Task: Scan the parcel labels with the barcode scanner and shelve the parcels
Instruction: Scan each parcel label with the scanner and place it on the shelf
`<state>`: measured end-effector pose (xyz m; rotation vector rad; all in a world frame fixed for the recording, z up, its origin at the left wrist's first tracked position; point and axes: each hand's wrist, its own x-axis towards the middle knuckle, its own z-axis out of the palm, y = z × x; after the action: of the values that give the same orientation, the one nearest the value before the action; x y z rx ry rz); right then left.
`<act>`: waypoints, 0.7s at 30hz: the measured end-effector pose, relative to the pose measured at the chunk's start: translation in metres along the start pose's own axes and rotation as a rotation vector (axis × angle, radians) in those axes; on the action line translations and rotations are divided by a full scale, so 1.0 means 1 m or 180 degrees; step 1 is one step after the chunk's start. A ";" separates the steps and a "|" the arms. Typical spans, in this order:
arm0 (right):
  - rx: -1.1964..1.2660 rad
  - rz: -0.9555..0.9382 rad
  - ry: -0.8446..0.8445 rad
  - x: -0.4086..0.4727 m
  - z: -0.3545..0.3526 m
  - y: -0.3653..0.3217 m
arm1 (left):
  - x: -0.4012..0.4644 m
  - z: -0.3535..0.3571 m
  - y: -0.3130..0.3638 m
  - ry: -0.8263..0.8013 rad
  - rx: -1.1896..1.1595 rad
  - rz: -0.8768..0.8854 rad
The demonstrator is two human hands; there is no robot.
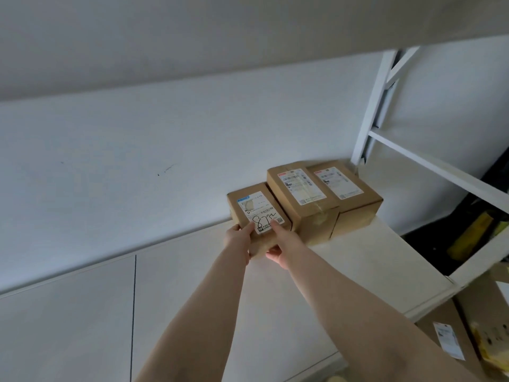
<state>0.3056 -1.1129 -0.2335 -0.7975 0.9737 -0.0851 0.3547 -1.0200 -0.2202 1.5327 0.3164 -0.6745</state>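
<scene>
**Seating the small parcel at the left end of the row**

Holding the small parcel (pixel 257 216) at full reach, both arms stretch out to the white shelf (pixel 371 260), where it meets the wall. The left hand (pixel 239 238) grips the near left corner, thumb lying across the label's lower edge. The right hand (pixel 281 244) grips the near right corner, thumb on the label and fingers curled under the near face. Neither hand is spread flat; both pinch the box between thumb and fingers.

The parcel lies straight ahead of the hands, its long axis running away from the person toward the wall. Its label faces up, with handwriting in black marker across the lower part. Whether its base rests fully on the shelf or hangs slightly raised at the near end, I cannot tell.

2 larger parcels stand to its right: the middle parcel (pixel 300 197) just beside it, apparently touching along the long side, and the right parcel (pixel 349 194) pressed against that one near the shelf upright (pixel 371 106). All 3 long axes run roughly parallel.

Judgement: the shelving step looks nearly done. What remains probably turns on the gap against the middle parcel, so a push along the long axis, wallward, would square the row. Both hands are equally near.

No scanner is in view.
</scene>
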 end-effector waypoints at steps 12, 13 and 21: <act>-0.0097 -0.0064 -0.0030 0.000 0.001 0.001 | 0.005 0.002 -0.004 0.0077 0.0062 0.0120; -0.0120 -0.0049 -0.0060 -0.001 0.000 0.001 | 0.005 0.002 -0.005 0.0094 0.0112 0.0092; -0.0527 0.0061 0.0045 -0.038 -0.016 0.018 | -0.034 -0.016 -0.007 0.0261 0.0305 -0.0074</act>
<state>0.2662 -1.0935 -0.2231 -0.9400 1.0106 0.0068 0.3275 -0.9966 -0.2070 1.6532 0.3688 -0.6541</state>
